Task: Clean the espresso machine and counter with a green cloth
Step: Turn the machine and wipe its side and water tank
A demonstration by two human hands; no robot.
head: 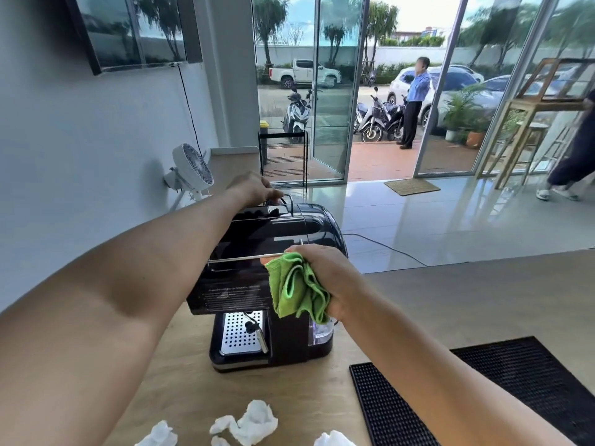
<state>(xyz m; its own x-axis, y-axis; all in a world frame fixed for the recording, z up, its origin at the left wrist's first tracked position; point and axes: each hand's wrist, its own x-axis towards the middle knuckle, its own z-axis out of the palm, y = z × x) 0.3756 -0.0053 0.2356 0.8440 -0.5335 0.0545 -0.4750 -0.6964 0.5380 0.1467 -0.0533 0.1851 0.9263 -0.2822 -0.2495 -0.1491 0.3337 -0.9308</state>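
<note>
While your left hand [254,188] curls over the far top edge of the espresso machine [273,233], steadying it at centre frame on the worktop [450,300], your right hand [325,275] has its fingers bunched round the green cloth [296,289], right against the thin metal rail [244,259] on the near top edge. That cloth is soft, floppy and light. Loose folds hang over the front panel, so gather them into the palm for a firmer pad. The machine looks heavy and glossy, likely slippery; I'd brace the body, not the slender rail. Crumpled tissues [254,423] lie at the bottom of the frame, with a black bar mat [483,397] lower right.
</note>
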